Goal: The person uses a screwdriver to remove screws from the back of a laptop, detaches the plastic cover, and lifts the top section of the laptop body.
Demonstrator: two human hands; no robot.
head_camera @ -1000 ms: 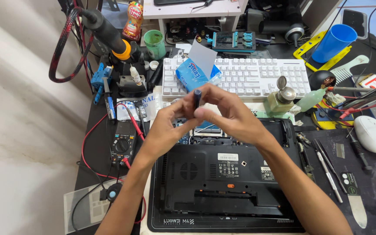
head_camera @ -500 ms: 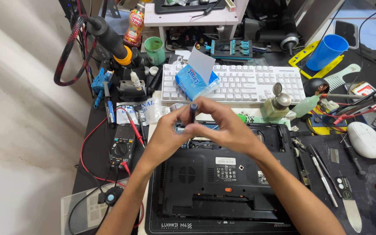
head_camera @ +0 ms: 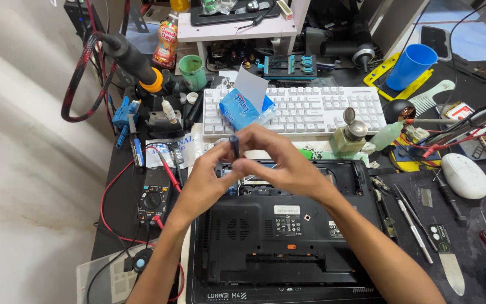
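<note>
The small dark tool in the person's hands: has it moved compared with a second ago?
Barely. The small dark tool is still pinched upright by both hands, just below the blue tissue pack on the white keyboard, over the open laptop.

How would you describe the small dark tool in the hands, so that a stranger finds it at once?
Start at the open black laptop lying underside up. Just above its far edge the left hand and right hand meet, in front of the white keyboard. The tool is the short dark cylinder standing upright between their fingertips, the only thing lifted off the desk.
</note>
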